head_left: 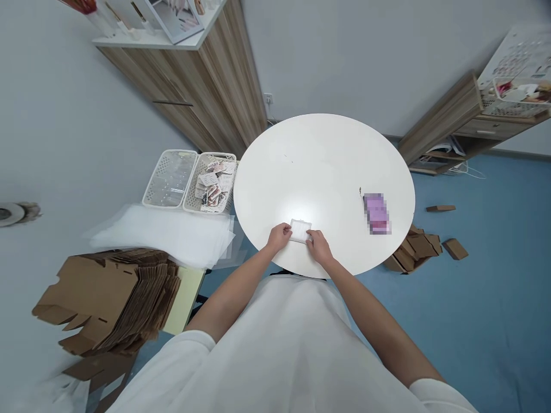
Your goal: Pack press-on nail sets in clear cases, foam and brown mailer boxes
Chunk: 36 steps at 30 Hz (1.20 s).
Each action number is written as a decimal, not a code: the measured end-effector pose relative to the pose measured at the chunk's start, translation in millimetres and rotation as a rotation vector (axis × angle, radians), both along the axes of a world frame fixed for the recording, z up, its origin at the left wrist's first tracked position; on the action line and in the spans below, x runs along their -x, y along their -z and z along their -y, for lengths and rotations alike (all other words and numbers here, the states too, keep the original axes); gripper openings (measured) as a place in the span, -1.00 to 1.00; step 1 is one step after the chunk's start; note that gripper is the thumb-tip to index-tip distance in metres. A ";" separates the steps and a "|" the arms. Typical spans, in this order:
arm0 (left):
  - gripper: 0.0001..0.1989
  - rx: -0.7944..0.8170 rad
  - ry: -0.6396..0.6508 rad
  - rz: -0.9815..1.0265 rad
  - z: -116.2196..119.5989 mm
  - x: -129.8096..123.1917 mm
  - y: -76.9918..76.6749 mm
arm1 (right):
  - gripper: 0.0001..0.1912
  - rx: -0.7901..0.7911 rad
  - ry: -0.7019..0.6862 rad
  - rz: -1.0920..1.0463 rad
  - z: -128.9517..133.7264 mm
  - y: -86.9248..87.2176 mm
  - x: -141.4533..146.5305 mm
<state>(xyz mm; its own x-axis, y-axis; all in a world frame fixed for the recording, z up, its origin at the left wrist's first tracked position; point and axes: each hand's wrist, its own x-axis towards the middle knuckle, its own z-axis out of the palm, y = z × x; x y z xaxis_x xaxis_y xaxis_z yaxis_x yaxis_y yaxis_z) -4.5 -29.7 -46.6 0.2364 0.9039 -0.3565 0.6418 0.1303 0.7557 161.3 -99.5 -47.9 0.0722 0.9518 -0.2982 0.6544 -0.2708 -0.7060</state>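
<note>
A small white rectangular packet (pixel 300 230), seemingly wrapped in foam sheet, lies near the front edge of the round white table (pixel 318 149). My left hand (pixel 280 236) pinches its left edge, thumb and fingers together. On the opposite side, my right hand (pixel 318 245) has its fingers closed at the packet's lower right edge. What is inside the wrapping does not show. To the right on the table lies a blurred-out purple item (pixel 376 213), with a tiny dark thing (pixel 360 190) beside it.
Left of the table are a basket of cards (pixel 187 202), a basket of clear bags (pixel 148 192), white foam sheets (pixel 159 232) and a stack of flat cardboard boxes (pixel 103 287). Folded cardboard boxes (pixel 415 249) lie on the floor at right. A wooden cabinet (pixel 215 86) stands behind.
</note>
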 end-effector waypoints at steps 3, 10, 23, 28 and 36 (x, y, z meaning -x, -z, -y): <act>-0.84 0.045 -0.045 0.032 0.4 0.4 -2.6 | -0.60 0.050 0.025 -0.121 -0.4 0.1 -5.0; -0.72 0.148 -0.199 0.071 13.4 4.3 -7.4 | -0.47 0.212 0.163 -0.394 8.6 -11.9 -16.4; -0.60 0.256 -0.173 0.157 8.7 7.5 -3.3 | -0.46 0.295 0.312 -0.553 -11.7 -19.9 5.1; -0.58 0.174 -0.204 0.160 -27.2 42.3 -5.5 | -0.44 0.290 0.271 -0.529 -56.0 -21.9 45.0; -0.53 0.030 -0.274 0.206 -95.8 107.1 8.7 | -0.40 0.205 0.205 -0.511 -151.9 -12.5 120.4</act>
<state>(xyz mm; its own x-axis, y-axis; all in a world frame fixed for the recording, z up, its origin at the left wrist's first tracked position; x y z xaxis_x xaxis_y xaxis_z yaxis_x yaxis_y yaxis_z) -111.6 66.1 -55.3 0.0560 0.9337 -0.3536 0.4144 0.3005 0.8591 40.9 52.4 -35.5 0.0476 0.8526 -0.5204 0.1651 -0.5205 -0.8377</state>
